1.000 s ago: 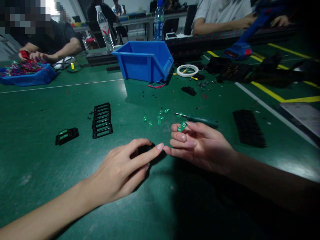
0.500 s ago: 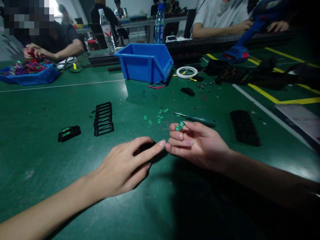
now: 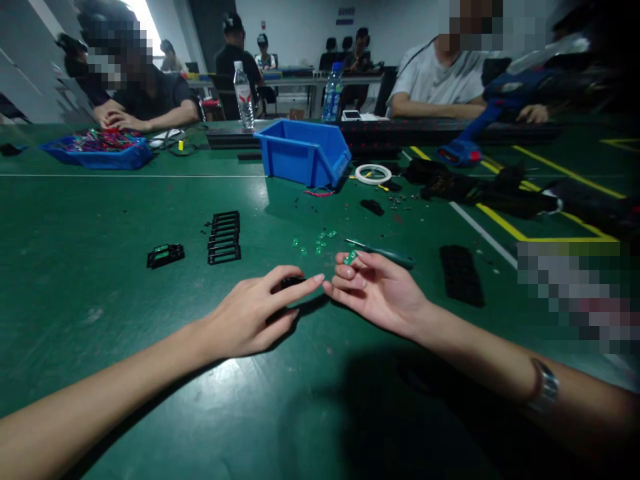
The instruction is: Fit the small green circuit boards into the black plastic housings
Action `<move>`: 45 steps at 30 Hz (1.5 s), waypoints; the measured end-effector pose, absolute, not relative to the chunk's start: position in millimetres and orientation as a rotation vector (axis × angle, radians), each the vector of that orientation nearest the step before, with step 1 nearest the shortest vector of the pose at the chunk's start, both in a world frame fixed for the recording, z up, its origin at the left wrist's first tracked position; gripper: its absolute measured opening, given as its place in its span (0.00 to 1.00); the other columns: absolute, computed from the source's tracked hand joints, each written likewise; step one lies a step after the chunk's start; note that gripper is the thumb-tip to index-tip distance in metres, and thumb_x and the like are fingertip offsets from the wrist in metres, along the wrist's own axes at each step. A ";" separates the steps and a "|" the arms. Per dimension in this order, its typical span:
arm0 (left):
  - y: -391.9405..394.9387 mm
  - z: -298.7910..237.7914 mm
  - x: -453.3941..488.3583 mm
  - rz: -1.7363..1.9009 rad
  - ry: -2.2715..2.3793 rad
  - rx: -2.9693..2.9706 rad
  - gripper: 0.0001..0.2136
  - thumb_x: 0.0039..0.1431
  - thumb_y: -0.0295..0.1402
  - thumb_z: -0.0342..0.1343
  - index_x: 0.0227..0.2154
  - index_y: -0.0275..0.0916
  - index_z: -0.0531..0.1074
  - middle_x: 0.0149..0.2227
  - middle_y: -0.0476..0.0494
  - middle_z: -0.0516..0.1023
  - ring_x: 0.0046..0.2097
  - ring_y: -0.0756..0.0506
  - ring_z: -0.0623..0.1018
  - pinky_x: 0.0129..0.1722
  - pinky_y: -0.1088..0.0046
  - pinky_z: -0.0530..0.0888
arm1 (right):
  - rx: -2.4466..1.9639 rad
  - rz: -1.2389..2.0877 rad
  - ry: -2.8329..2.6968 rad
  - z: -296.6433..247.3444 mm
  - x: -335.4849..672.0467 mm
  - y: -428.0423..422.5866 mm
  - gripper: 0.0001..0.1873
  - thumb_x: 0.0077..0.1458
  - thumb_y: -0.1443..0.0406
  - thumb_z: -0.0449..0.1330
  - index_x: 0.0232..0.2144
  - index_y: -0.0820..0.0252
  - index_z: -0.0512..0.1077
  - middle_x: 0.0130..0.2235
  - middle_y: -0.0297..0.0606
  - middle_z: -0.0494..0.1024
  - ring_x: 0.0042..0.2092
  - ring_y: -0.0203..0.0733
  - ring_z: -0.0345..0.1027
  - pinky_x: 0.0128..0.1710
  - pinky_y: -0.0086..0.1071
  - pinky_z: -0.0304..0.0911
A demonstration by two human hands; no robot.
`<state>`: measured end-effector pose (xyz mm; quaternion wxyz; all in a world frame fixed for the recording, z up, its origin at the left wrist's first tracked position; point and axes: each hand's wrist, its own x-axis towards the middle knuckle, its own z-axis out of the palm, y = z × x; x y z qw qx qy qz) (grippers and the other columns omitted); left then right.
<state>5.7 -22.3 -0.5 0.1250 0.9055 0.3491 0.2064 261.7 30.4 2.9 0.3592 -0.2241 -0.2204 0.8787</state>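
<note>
Between the thumb and fingers of my right hand [image 3: 383,287] is a small green circuit board [image 3: 351,258], held just above the table. My left hand [image 3: 260,307] is curled over a black part [image 3: 292,283], mostly hidden beneath the fingers; its index fingertip points at the right hand's fingers. More small green circuit boards [image 3: 320,247] lie scattered beyond the hands. A screwdriver [image 3: 385,252] rests just behind my right hand. To the left lie a row of black slotted frames [image 3: 224,237] and a black holder with green boards in it [image 3: 165,255].
A blue bin [image 3: 300,157] stands ahead, near a white ring of tape [image 3: 373,175] and loose screws. A black block [image 3: 461,275] lies at right. Farther off are a blue power drill [image 3: 465,150], bottles, a tray of wires [image 3: 107,157] and people seated across the table.
The camera view has tilted up and shifted, so more of the room and the right wrist's band show. Both hands keep nearly the same pose; the right still holds the green circuit board.
</note>
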 end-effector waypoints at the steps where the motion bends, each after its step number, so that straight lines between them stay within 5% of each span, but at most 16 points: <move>1: -22.5 -0.3 5.8 0.608 1.018 2.636 0.29 0.68 0.30 0.48 0.70 0.49 0.51 0.64 0.36 0.63 0.52 0.44 0.77 0.51 0.62 0.79 | -0.574 2.266 -0.569 2.9 261.6 30.4 0.08 0.56 0.66 0.67 0.38 0.66 0.76 0.29 0.32 0.75 0.26 0.29 0.67 0.56 0.39 0.72; 12: -24.4 1.9 4.3 0.770 0.965 2.438 0.26 0.67 0.28 0.50 0.67 0.45 0.61 0.61 0.35 0.67 0.53 0.45 0.76 0.53 0.63 0.76 | -0.572 2.226 -0.634 4.8 259.5 27.3 0.08 0.56 0.66 0.67 0.37 0.65 0.76 0.30 0.31 0.75 0.26 0.29 0.67 0.55 0.38 0.73; 16: -27.9 5.2 11.0 1.052 0.948 1.910 0.11 0.64 0.31 0.58 0.47 0.36 0.76 0.44 0.40 0.77 0.39 0.50 0.76 0.40 0.74 0.75 | -0.565 2.203 -0.679 3.3 259.2 25.5 0.07 0.57 0.65 0.67 0.37 0.64 0.77 0.29 0.30 0.76 0.28 0.28 0.68 0.55 0.36 0.72; 21: -41.8 10.0 26.1 1.085 0.931 1.600 0.09 0.68 0.36 0.56 0.36 0.35 0.69 0.27 0.51 0.69 0.24 0.55 0.67 0.23 0.80 0.66 | -0.575 2.218 -0.819 -0.5 256.6 25.0 0.09 0.56 0.64 0.67 0.38 0.63 0.78 0.30 0.32 0.78 0.28 0.29 0.70 0.46 0.32 0.74; 27: -53.7 7.8 25.4 0.997 0.752 1.207 0.07 0.65 0.33 0.61 0.34 0.35 0.72 0.29 0.50 0.73 0.25 0.55 0.69 0.24 0.80 0.65 | -0.590 2.281 -0.985 -2.9 252.4 26.2 0.11 0.54 0.66 0.69 0.38 0.67 0.79 0.30 0.40 0.80 0.32 0.38 0.76 0.31 0.26 0.69; 45: -43.9 -2.2 16.8 0.848 0.773 1.082 0.06 0.63 0.34 0.63 0.34 0.37 0.74 0.30 0.48 0.74 0.27 0.54 0.68 0.24 0.79 0.64 | -0.582 2.305 -1.295 -8.5 254.5 25.1 0.09 0.61 0.64 0.68 0.41 0.65 0.76 0.34 0.37 0.82 0.32 0.29 0.74 0.34 0.22 0.67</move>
